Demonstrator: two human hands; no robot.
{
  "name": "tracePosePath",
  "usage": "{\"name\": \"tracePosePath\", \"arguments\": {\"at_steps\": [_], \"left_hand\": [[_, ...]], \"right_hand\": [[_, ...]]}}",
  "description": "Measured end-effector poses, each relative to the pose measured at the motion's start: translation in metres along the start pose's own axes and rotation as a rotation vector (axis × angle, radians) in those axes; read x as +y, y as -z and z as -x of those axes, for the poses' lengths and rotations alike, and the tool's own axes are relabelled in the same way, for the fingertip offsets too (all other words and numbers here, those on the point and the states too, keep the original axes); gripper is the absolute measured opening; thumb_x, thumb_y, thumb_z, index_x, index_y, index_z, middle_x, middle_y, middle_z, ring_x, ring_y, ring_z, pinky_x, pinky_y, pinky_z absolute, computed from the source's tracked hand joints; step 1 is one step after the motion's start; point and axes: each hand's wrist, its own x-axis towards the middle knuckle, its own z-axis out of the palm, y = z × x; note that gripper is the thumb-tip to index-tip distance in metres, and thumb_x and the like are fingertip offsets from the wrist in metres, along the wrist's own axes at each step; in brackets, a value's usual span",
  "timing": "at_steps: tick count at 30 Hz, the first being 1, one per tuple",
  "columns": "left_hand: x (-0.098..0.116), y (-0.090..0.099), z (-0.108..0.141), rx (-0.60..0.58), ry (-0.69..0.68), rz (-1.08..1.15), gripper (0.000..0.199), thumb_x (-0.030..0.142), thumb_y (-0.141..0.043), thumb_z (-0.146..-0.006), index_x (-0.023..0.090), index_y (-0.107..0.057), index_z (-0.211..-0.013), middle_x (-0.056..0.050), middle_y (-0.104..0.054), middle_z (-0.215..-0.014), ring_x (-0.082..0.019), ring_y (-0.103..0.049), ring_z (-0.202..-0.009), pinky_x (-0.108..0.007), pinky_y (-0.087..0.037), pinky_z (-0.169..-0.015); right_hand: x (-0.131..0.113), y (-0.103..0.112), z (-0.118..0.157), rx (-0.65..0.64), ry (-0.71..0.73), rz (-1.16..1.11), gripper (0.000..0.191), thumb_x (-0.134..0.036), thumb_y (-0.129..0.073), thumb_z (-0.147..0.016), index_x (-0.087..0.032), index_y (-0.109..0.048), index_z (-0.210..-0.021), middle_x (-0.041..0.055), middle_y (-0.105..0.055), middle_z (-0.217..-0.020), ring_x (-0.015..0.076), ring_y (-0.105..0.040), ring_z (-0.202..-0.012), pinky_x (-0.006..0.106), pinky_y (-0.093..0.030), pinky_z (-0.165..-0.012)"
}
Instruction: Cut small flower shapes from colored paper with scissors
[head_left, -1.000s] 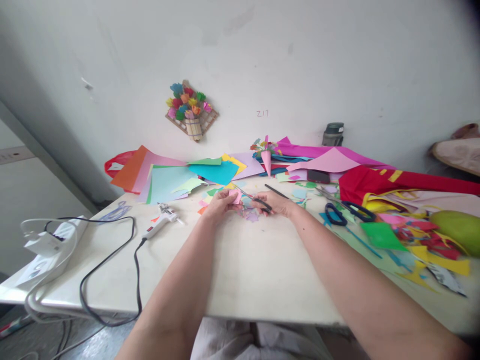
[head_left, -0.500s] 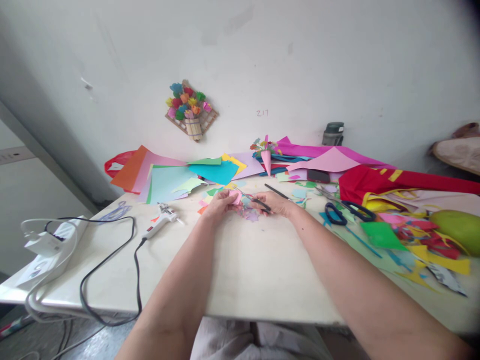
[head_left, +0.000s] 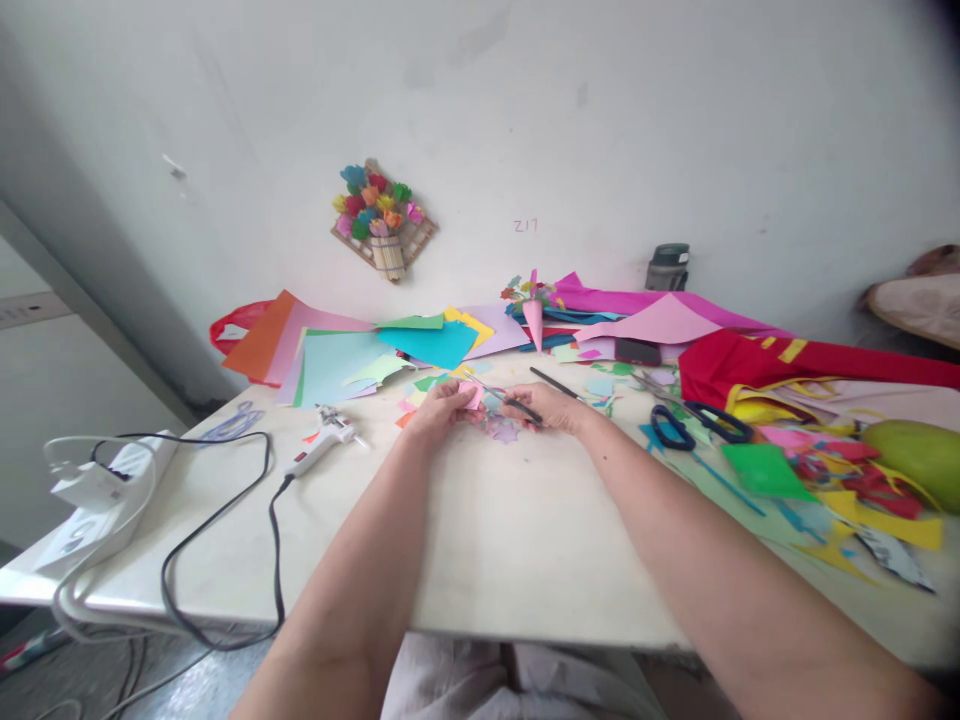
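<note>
Left of the small scissors (head_left: 523, 407): left hand (head_left: 448, 407), closed on pink paper (head_left: 472, 394). Right hand (head_left: 550, 407): fingers curled around those scissors' handles.

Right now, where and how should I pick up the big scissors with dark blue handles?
I'd take the big scissors by both dark blue loops, from the person's side and slightly above: the loops face that way, the blades point away toward the wall, and the pair appears to lie flat.
</note>
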Motion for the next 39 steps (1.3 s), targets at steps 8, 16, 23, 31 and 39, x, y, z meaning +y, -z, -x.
{"name": "tracePosePath", "arguments": {"at_steps": [8,16,23,31,39], "left_hand": [[0.001,0.001,0.001,-0.013,0.005,0.011,0.045,0.044,-0.087,-0.056,0.013,-0.057,-0.07,-0.001,-0.063,-0.062,-0.011,-0.06,-0.051,-0.024,-0.052,-0.055],[0.003,0.003,0.003,-0.037,0.008,0.008,0.046,0.045,-0.087,-0.055,0.012,-0.059,-0.07,-0.002,-0.064,-0.062,-0.011,-0.06,-0.05,-0.023,-0.051,-0.053],[0.002,0.006,0.004,-0.039,0.015,0.007,0.045,0.045,-0.086,-0.056,0.012,-0.059,-0.069,-0.003,-0.064,-0.06,-0.011,-0.06,-0.049,-0.021,-0.048,-0.05],[0.001,0.011,0.005,-0.024,0.013,-0.016,0.039,0.042,-0.083,-0.063,0.013,-0.059,-0.069,-0.002,-0.062,-0.06,-0.011,-0.059,-0.051,-0.021,-0.048,-0.051],[0.001,0.012,0.004,0.046,0.019,-0.002,0.039,0.038,-0.085,-0.06,0.012,-0.062,-0.078,-0.004,-0.067,-0.069,-0.012,-0.062,-0.055,-0.019,-0.045,-0.048]], "right_hand": [[0.006,0.001,-0.004,-0.024,0.037,-0.026,0.029,-0.036,-0.077,-0.07,-0.014,-0.06,-0.079,-0.0081,-0.05,-0.046,0.0042,-0.04,-0.035,0.017,-0.029,-0.035],[0.0,-0.001,0.0,-0.046,0.046,-0.034,0.029,-0.036,-0.076,-0.07,-0.013,-0.06,-0.077,-0.008,-0.047,-0.045,0.0046,-0.038,-0.036,0.019,-0.027,-0.036],[0.001,-0.002,-0.001,-0.063,0.044,-0.042,0.017,-0.026,-0.07,-0.071,-0.013,-0.06,-0.073,-0.0071,-0.047,-0.046,0.0047,-0.036,-0.037,0.019,-0.025,-0.037],[-0.001,-0.001,0.002,-0.081,0.06,-0.05,0.014,-0.025,-0.067,-0.07,-0.013,-0.06,-0.072,-0.0071,-0.047,-0.046,0.0048,-0.036,-0.038,0.02,-0.025,-0.039],[-0.007,0.0,0.007,-0.071,0.013,0.026,0.027,-0.036,-0.072,-0.071,-0.014,-0.057,-0.073,-0.0076,-0.049,-0.045,0.0042,-0.037,-0.035,0.018,-0.026,-0.037]]}}
